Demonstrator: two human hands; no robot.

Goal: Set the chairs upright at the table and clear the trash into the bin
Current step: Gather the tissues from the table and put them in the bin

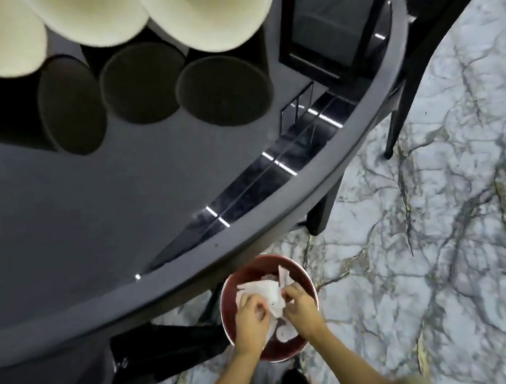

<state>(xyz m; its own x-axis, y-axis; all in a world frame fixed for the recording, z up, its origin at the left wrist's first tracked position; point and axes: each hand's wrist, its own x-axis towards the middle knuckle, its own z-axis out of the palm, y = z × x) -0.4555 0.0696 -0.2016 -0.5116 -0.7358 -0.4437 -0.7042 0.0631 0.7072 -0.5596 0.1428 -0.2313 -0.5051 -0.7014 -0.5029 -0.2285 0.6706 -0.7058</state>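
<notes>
A round dark red bin stands on the marble floor just beside the edge of the dark round table. White crumpled paper trash lies in the bin's mouth. My left hand and my right hand are both over the bin, fingers closed on the white paper. A black chair stands upright at the table on the right, partly tucked under the edge. Another black chair shows under the table edge at the lower left, mostly hidden.
Three cream lamp shades hang low over the table, mirrored as dark ovals in its glossy top. A dark rectangular reflection lies near the table's far right. Veined marble floor spreads to the right.
</notes>
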